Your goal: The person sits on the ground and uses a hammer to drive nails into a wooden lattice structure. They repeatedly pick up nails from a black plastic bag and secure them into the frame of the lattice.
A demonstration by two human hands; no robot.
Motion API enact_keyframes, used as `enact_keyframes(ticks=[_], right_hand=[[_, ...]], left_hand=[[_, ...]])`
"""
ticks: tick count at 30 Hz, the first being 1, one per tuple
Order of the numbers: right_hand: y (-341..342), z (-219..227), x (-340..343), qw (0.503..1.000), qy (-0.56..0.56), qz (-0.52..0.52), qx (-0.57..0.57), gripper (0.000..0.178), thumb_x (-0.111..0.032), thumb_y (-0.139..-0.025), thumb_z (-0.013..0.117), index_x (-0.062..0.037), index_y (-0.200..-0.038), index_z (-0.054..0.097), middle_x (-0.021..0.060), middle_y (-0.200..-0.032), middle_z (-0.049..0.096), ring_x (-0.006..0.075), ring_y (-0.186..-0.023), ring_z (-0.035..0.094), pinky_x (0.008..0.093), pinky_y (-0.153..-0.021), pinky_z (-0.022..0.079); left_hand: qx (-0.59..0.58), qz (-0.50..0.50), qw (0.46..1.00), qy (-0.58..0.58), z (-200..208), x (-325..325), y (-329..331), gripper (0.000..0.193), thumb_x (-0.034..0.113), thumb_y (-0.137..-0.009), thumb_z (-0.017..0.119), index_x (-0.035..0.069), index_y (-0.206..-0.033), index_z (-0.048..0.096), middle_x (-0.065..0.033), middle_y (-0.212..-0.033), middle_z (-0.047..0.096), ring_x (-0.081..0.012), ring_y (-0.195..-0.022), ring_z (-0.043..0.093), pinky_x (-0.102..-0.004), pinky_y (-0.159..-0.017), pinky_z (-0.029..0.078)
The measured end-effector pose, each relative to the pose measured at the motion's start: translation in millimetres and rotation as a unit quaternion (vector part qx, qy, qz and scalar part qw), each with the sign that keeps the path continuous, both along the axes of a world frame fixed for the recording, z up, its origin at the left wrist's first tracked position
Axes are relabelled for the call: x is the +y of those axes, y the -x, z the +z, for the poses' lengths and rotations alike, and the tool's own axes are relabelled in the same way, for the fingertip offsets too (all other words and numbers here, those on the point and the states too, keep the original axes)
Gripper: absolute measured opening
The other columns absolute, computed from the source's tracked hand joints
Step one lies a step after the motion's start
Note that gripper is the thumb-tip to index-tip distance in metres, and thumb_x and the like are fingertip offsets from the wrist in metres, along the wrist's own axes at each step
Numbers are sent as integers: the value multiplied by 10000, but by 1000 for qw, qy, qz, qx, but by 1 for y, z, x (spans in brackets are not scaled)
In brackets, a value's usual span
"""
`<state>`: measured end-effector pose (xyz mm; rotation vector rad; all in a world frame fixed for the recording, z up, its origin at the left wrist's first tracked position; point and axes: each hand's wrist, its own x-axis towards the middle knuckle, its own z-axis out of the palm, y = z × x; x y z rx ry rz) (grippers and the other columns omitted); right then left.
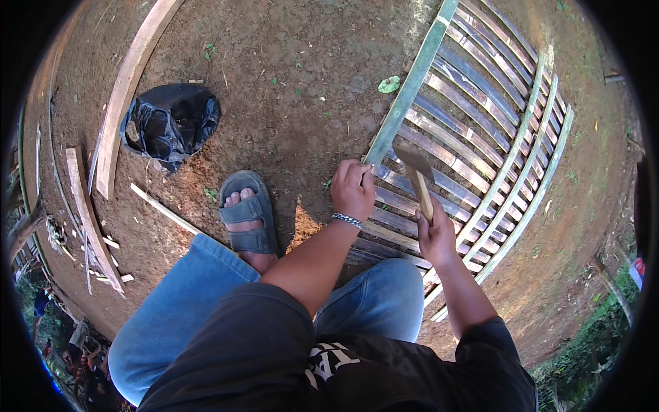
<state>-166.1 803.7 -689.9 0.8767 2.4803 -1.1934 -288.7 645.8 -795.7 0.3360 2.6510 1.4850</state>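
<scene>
Rn, the R hand (438,233), right of ctr, is clenched round the handle of a wood-handled hatchet (421,193), metal head pointing toward the top of the frame, overlapping the slatted bamboo panel (473,103). Panel takes up the upper R & ctr R. L hand (353,189), mid-frame, w/ a chain bracelet (347,220) at the wrist, has its fingers bunched at the lower end of a green bamboo strip (417,75); can't tell if it grips the strip or a tiny bit by the fingertips. Strip runs from ctr to the top edge, along the panel's L side. Upper L: black plastic bag (171,130) beside a long wooden plank (130,89). L of ctr: strapped sandal (248,216), pale stick (165,209) nearby.
</scene>
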Motion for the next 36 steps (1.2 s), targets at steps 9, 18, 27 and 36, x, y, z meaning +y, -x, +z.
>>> enact_keyframes(ticks=[9, 18, 27, 36], right_hand=[[-24, 1, -12, 1000, 22, 1, -18, 427, -130, -992, 645, -72, -1401, 539, 258, -1001, 695, 426, -932, 709, 444, -811, 552], [-36, 3, -21, 995, 35, -89, 25, 402, -122, -1010, 629, -40, -1393, 538, 189, -974, 695, 276, -856, 701, 373, -803, 543], [-51, 4, -19, 996, 53, -64, 27, 370, -98, -988, 640, -9, -1335, 547, 204, -1058, 707, 299, -849, 733, 367, -747, 567], [-25, -12, 6, 990, -1, 108, 92, 548, 23, -868, 662, -30, -1392, 511, 208, -1036, 697, 394, -770, 702, 441, -652, 573]], left_hand=[[29, -255, 956, 144, 45, -33, 66, 648, 183, -820, 751, 118, -1428, 536, -123, -1513, 465, -336, -1401, 423, -531, -1174, 282], [161, -489, 841, 165, 24, 44, 177, 548, 169, -1043, 475, 90, -1571, 352, -91, -1687, 269, -251, -1577, 194, -488, -1304, 103], [248, -496, 797, 240, 4, 147, 177, 547, 307, -1084, 398, 114, -1589, 322, -102, -1691, 250, -242, -1586, 161, -496, -1301, 70], [260, -492, 796, 237, -1, 144, 181, 552, 279, -1025, 473, 171, -1562, 401, -92, -1668, 309, -244, -1573, 209, -558, -1286, 78]])
